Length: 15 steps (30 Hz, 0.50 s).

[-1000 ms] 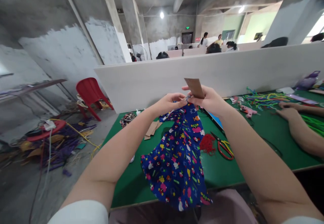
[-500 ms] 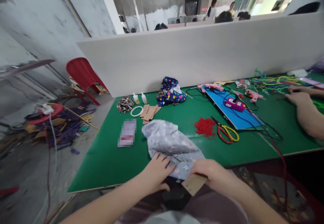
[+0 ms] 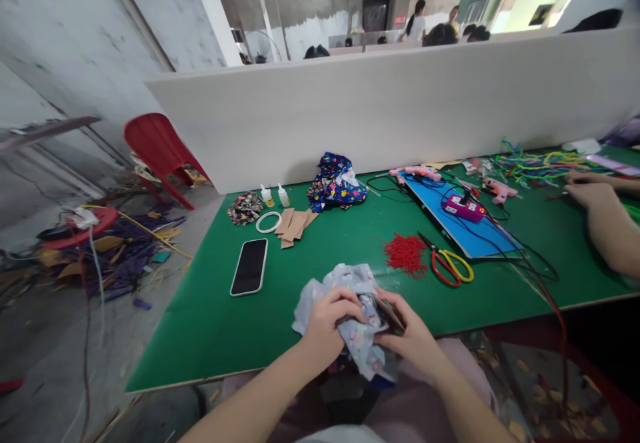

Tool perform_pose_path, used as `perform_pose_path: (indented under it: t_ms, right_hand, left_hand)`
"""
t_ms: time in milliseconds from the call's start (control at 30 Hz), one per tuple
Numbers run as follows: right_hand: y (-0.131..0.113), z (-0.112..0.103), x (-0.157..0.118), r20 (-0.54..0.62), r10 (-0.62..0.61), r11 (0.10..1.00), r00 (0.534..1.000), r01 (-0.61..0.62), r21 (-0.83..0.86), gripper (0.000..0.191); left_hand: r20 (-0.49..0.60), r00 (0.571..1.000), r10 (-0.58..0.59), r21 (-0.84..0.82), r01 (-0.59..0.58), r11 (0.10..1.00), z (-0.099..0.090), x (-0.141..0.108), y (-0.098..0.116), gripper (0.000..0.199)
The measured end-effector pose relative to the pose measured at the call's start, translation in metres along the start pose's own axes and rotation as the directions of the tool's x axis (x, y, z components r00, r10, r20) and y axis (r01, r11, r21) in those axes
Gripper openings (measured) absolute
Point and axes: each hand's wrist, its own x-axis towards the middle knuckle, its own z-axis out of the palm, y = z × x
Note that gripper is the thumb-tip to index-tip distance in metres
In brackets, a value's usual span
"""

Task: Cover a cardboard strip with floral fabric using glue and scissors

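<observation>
A light grey-blue patterned cloth (image 3: 313, 294) is bunched at the table's front edge, part of it hanging over. My left hand (image 3: 334, 319) grips its folds from the left, fingers curled. On the right, my right hand (image 3: 407, 329) is closed round a piece of brown cardboard (image 3: 391, 314), pressed against the cloth. Dark blue fabric shows below the cloth. Left of my hands lies a phone (image 3: 249, 267) with a dark screen. Several cardboard strips (image 3: 294, 225) lie beyond, beside a white ring (image 3: 269, 222).
Scissors (image 3: 450, 266) lie right of a heap of red strings (image 3: 405, 255). A purple power strip (image 3: 464, 207) with trailing cables rests on a blue board (image 3: 480, 237). Glue bottles (image 3: 283, 195) and colourful cloth (image 3: 336, 183) stand by the partition (image 3: 375, 109). Another person's hands (image 3: 590, 193) work at right.
My hands have drawn together and the cloth is gathered into a smaller bunch. The cardboard in my right hand has moved up against the cloth. The phone's screen has gone dark.
</observation>
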Motion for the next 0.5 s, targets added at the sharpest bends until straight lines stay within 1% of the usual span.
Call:
perform_pose_path:
  t_ms: [33,67,133,167,233,267,300,333,367,400,433,467,500]
  right_hand:
    - [-0.004,0.004,0.004,-0.012,-0.010,0.999,1.000,0.011,0.045,0.055]
    - [-0.010,0.006,0.009,-0.040,-0.026,0.996,0.999,0.029,0.079,0.056]
    - [-0.021,0.005,0.022,-0.121,-0.023,0.991,0.992,0.039,0.127,0.047]
    - [-0.027,0.003,0.029,-0.160,-0.006,0.987,0.987,0.031,0.156,0.039]
    - [-0.037,-0.005,0.047,-0.210,0.022,0.978,0.978,0.022,0.205,0.029]
    - [-0.040,-0.008,0.055,-0.226,0.015,0.977,0.974,0.034,0.210,0.028]
    - [-0.043,-0.011,0.064,-0.246,-0.003,0.980,0.969,0.052,0.192,0.029]
    - [-0.044,-0.014,0.072,-0.281,-0.027,0.984,0.959,0.075,0.162,0.031]
    - [-0.044,-0.015,0.078,-0.339,-0.049,0.987,0.940,0.098,0.128,0.032]
    - [-0.042,-0.016,0.084,-0.405,-0.061,0.988,0.912,0.112,0.104,0.034]
    - [-0.039,-0.016,0.088,-0.463,-0.067,0.989,0.884,0.121,0.087,0.037]
    - [-0.035,-0.015,0.091,-0.510,-0.074,0.990,0.857,0.127,0.069,0.040]
    - [-0.030,-0.013,0.093,-0.499,-0.094,0.991,0.861,0.126,0.031,0.045]
  left_hand:
    - [-0.028,0.998,-0.059,-0.108,0.056,0.993,0.000,0.009,0.007,0.011]
    - [-0.054,0.994,-0.093,-0.217,0.079,0.973,0.000,0.017,0.013,0.013]
    - [-0.063,0.993,-0.095,-0.371,0.065,0.927,-0.003,0.031,0.019,0.019]
    - [-0.044,0.995,-0.085,-0.399,0.061,0.915,-0.005,0.036,0.020,0.032]
    - [0.063,0.994,-0.090,-0.407,0.108,0.907,-0.006,0.045,0.017,0.068]
    - [0.128,0.986,-0.111,-0.418,0.155,0.895,-0.005,0.050,0.014,0.082]
    - [0.183,0.972,-0.144,-0.447,0.213,0.869,-0.003,0.056,0.010,0.087]
    - [0.204,0.962,-0.179,-0.502,0.260,0.825,0.000,0.063,0.005,0.083]
    - [0.183,0.956,-0.231,-0.569,0.294,0.768,0.003,0.071,0.000,0.074]
    - [0.117,0.943,-0.311,-0.617,0.314,0.722,0.006,0.080,-0.005,0.062]
    - [0.014,0.915,-0.403,-0.657,0.312,0.686,0.009,0.090,-0.010,0.054]
    - [-0.086,0.873,-0.480,-0.692,0.294,0.659,0.011,0.101,-0.014,0.050]
    - [-0.152,0.834,-0.530,-0.722,0.273,0.636,0.014,0.111,-0.017,0.048]
